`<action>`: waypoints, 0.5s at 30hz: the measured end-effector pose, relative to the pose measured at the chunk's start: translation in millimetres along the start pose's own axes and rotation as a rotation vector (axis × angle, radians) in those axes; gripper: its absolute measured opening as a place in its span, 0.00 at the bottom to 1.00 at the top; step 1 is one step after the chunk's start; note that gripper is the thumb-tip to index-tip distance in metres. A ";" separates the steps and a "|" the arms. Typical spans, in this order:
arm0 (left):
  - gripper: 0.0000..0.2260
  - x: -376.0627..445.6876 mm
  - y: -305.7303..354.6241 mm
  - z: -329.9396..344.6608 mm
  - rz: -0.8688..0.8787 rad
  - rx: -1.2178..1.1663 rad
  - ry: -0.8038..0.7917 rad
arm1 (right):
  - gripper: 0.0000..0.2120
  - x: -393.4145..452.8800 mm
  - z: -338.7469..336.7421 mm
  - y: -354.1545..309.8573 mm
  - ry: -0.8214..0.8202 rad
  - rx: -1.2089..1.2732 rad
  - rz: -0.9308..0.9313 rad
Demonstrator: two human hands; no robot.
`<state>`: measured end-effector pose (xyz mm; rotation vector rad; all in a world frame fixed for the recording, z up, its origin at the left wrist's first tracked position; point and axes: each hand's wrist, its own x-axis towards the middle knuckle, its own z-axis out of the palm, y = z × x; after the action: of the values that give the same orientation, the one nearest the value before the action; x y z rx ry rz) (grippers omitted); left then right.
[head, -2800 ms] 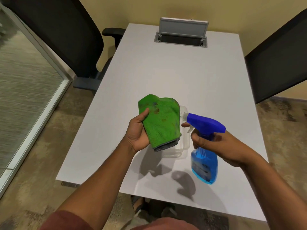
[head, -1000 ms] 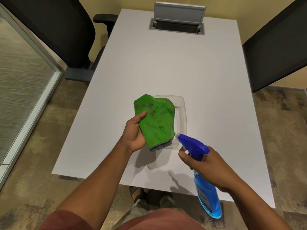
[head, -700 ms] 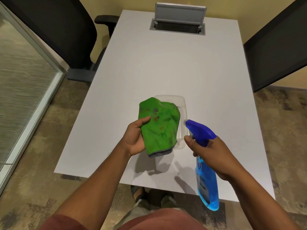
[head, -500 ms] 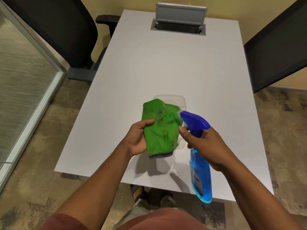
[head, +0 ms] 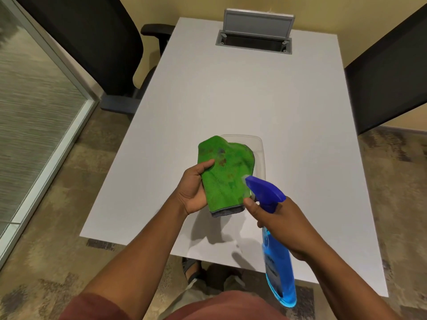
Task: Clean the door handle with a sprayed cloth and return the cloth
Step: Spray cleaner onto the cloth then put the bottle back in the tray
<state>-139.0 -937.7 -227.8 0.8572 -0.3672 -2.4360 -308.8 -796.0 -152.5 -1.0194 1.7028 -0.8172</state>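
My left hand (head: 193, 189) holds a stained green cloth (head: 223, 174) up above the white table (head: 242, 95), thumb on its face. My right hand (head: 280, 225) grips a blue spray bottle (head: 276, 257) by the neck, with a finger on the trigger. The dark blue nozzle (head: 250, 181) points at the cloth from the right and almost touches it. A clear plastic tray (head: 258, 148) lies on the table behind the cloth, partly hidden. No door handle is in view.
A black office chair (head: 92, 42) stands left of the table and another dark chair (head: 390, 72) at the right. A grey cable box with a raised lid (head: 256, 31) sits at the far end. A glass partition (head: 34, 100) runs along the left.
My right hand has brought the spray bottle up and left from the table's near edge, so the nozzle now sits right against the cloth. The cloth stays held in my left hand.
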 end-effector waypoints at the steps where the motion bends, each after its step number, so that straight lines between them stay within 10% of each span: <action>1: 0.20 -0.5 -0.5 -1.3 -0.010 0.007 0.000 | 0.25 0.6 -2.7 0.8 0.019 0.001 0.003; 15: 0.26 -2.1 3.6 -11.3 -0.018 0.000 0.001 | 0.18 16.4 -19.2 -1.7 0.147 0.024 0.040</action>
<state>-129.0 -940.4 -233.9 0.8645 -0.3609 -2.4518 -329.8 -810.2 -151.2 -0.9252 1.8269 -0.9033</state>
